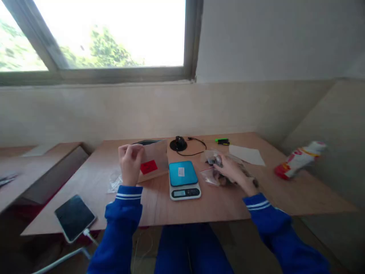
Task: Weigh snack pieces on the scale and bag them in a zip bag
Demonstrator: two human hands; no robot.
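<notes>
My left hand (131, 161) is closed on the top edge of a translucent bag (159, 154) with a red label (148, 166), held upright over the table. Right of it lies a kitchen scale (185, 180) with a blue top and a small display; nothing rests on the blue top. My right hand (230, 168) reaches over small clear plastic bags, its fingers closed on one clear plastic bag (211, 155) with something dark in it. Another clear bag (210, 177) with brownish contents sits just below that hand. The exact contents are blurred.
A red and white bottle (298, 161) stands at the right. Behind the scale are a black round-based stand (179, 144) and a black cable (196, 153). White paper (248, 155) and a green-black tool (222, 141) lie farther back. A phone (74, 217) with a plugged-in cable overhangs the front-left edge.
</notes>
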